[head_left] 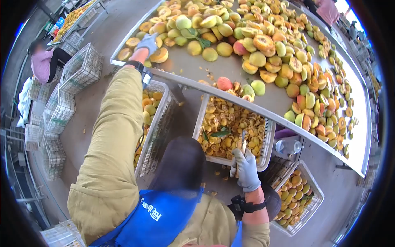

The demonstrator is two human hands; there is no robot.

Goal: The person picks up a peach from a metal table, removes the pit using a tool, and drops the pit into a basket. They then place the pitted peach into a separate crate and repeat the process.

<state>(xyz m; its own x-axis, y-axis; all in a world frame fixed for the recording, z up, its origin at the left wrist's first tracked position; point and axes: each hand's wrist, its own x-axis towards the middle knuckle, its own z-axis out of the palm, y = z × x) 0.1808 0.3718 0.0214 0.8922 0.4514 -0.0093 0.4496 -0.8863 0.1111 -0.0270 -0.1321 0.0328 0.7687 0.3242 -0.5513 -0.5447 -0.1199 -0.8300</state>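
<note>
My left hand [149, 43], in a grey glove, reaches to the left end of the metal table [185, 80]. Its fingers look spread over halved peaches [159, 54], partly out of sight. My right hand [247, 171], also gloved, is closed around the pale handle of a small knife [243, 140], its thin metal tip pointing up. Beneath that tip stands a white crate [199, 119] full of cut peach pieces [230, 125]. On the table lie many peaches [258, 59], whole and halved, yellow, green and red, with a few green leaves [201, 41].
One crate of peaches [158, 131] stands left of my knees, another [314, 201] to the right. A clear plastic container [288, 147] sits under the table edge. Empty crates [82, 68] line the floor at left, near a seated person [43, 64]. Another person [328, 12] is across the table.
</note>
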